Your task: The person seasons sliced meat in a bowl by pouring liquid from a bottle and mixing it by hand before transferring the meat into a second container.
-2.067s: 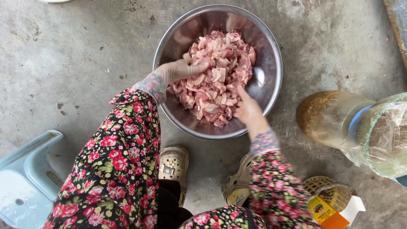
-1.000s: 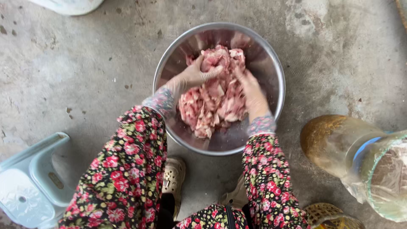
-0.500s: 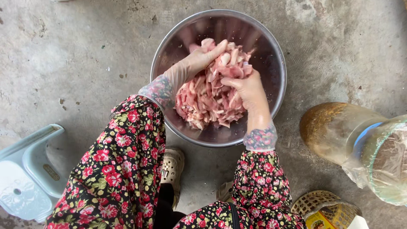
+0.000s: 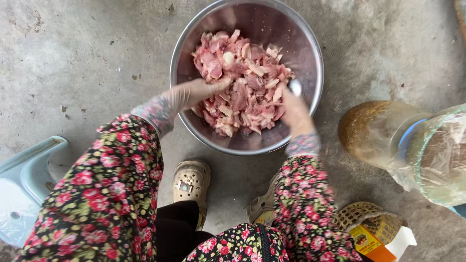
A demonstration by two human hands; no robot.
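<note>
A round steel bowl [image 4: 310,58] stands on the concrete floor, filled with chopped raw pink meat [image 4: 245,82]. My left hand [image 4: 196,92], in a thin clear glove, lies on the left side of the meat heap with its fingers pressing into the pieces. My right hand [image 4: 293,109], also gloved, is at the right side of the heap near the bowl's wall, fingers among the meat. Both arms wear floral sleeves.
A pale blue plastic stool [image 4: 24,179] sits at the lower left. A large clear jar with brownish contents [image 4: 388,136] lies at the right. A small woven basket with an orange packet [image 4: 371,228] is at the bottom right. My two beige clogs [image 4: 190,184] rest below the bowl.
Both hands have kept working through the meat, shifting from the top of the heap to its left and right sides. The pieces have been turned over and the heap has spread.
</note>
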